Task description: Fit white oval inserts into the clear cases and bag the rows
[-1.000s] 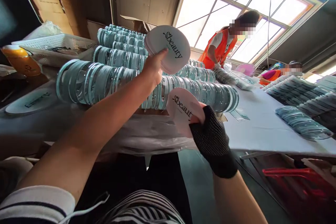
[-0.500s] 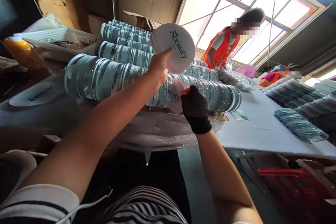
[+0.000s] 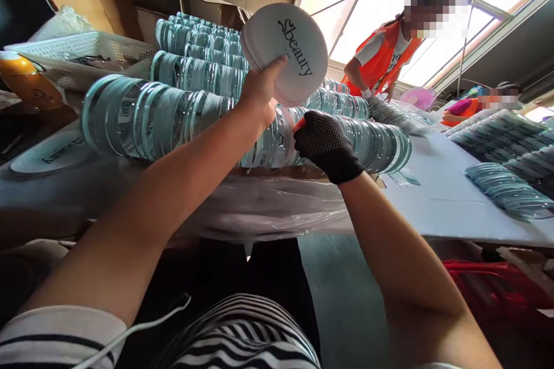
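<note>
My left hand (image 3: 258, 91), bare, grips a stack of white round cards (image 3: 289, 29) printed "Sbeauty", thumb on the front card. Below it, my right hand (image 3: 326, 141) wears a black dotted glove with bare fingertips. Its fingers are pinched at the edge of a single round card (image 3: 282, 125), which stands among the lids in the front row; part of its lettering shows. This row of clear round plastic lids (image 3: 151, 118) stands on edge across the table, partly hidden by my forearm and glove.
More rows of lids (image 3: 208, 55) stand behind. A white basket (image 3: 86, 40), an orange bottle (image 3: 30, 81) and a loose printed card (image 3: 47, 153) are at the left. A co-worker in an orange vest (image 3: 376, 60) stands across the table (image 3: 433, 207); stacked lids (image 3: 506, 187) lie at the right.
The single card has gone deeper between the lids, with my right hand moving slightly up and towards the row. My left hand keeps its stack. The view has shifted a little.
</note>
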Demonstrator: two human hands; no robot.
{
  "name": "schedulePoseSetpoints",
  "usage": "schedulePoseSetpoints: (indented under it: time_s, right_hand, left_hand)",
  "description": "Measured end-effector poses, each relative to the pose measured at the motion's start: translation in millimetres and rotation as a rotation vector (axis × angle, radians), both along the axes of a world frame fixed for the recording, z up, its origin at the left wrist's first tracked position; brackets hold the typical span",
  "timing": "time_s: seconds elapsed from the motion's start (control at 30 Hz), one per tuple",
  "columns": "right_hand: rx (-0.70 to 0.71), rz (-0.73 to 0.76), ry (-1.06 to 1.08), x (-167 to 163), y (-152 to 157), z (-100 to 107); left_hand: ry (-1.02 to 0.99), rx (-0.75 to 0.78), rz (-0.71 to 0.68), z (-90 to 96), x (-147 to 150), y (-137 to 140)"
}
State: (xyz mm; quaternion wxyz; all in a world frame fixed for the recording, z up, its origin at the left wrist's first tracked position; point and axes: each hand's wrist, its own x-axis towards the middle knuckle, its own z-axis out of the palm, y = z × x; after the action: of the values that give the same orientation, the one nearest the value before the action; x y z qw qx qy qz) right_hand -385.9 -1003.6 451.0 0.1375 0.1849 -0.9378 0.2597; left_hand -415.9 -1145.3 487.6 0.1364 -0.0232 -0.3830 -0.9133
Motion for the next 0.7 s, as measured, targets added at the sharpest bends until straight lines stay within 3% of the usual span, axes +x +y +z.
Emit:
schedulePoseSetpoints:
  time_s: [0.17, 0.23, 0.3, 0.4, 0.47, 0.53, 0.63, 0.7]
  right_hand:
    - [0.282, 0.010, -0.029, 13, -2, -1]
    - [0.275, 0.041, -0.071, 18, 0, -4]
    - [0.066, 0.093, -0.230, 19, 1, -9]
    - [-0.397, 0.203, -0.567, 17, 3, -16]
    - [-0.600, 0.308, -0.704, 18, 5, -16]
    - [-0.726, 0.383, -0.795, 19, 6, -11]
    - [-0.874, 0.368, -0.956, 21, 2, 0]
    - [-0.889, 0.337, -1.029, 18, -3, 5]
  left_hand:
    - [-0.020, 0.008, -0.063, 0.0, -4, -7]
    - [-0.027, 0.006, -0.068, -0.8, -5, -8]
    - [-0.028, 0.001, -0.048, -1.7, -6, -8]
    - [-0.029, -0.011, -0.027, -2.5, -5, -7]
    - [-0.023, -0.016, -0.027, -2.5, -5, -8]
    - [-0.021, -0.002, -0.053, -1.9, -4, -9]
    - [-0.033, 0.051, -0.072, -0.4, -2, -10]
    - [-0.042, 0.089, -0.057, 0.7, -1, -10]
